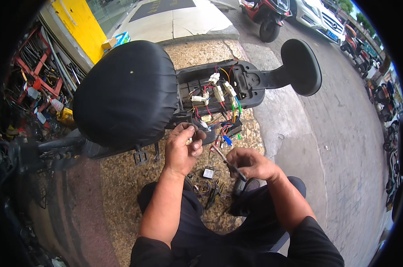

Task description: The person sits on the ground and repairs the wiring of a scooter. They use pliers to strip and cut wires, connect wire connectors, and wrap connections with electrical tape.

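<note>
Wire bundles with white plug connectors (219,94) lie in and spill over the open rear compartment (250,75) of a scooter. Below its near edge hang coloured wires (222,124) and a blue connector (227,140). My left hand (182,149) is closed in a pinch beside these wires, under the seat's right edge; whatever its fingertips hold is too small to make out. Gripped in my right hand (253,164) is a slim tool (233,168) with a dark handle and a thin, pale front pointing up-left toward the wires. Its exact kind is unclear.
The scooter's black seat (125,93) is at the left, a round backrest (301,66) at the far right. Between my feet are a small square part (208,172) and a black tool (214,194) among loose wires. Tools crowd a red rack (41,66); vehicles stand along the street.
</note>
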{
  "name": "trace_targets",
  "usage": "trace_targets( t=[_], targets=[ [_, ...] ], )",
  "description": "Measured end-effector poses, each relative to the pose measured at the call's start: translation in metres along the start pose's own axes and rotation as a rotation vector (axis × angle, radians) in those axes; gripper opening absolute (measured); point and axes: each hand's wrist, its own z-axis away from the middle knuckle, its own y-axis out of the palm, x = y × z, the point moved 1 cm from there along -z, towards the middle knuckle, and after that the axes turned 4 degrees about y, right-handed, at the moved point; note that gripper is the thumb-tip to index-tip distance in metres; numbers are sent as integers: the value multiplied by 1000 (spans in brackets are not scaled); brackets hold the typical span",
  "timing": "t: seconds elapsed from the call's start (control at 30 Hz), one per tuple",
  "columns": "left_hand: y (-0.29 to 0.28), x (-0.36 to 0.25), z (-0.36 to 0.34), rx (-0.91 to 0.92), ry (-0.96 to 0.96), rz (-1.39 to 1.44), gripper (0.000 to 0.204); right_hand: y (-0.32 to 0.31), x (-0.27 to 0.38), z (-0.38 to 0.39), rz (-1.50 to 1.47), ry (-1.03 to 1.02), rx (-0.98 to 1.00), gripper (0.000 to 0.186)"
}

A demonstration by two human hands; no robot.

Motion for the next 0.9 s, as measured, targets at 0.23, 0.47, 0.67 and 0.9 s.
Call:
trace_targets(
  t=[0.23,0.47,0.67,0.9],
  targets=[
    [10,13,1,66,189,-620,3,-1,21,-2,96,-68,-185,33],
    [12,23,1,91,233,-917,13,-1,21,1,94,-82,-203,34],
    [15,14,2,-37,657,-862,23,-4,17,3,-11,-177,-266,39],
    [22,17,-3,192,925,-1178,15,-2,20,-3,-88,-184,-266,44]
  ],
)
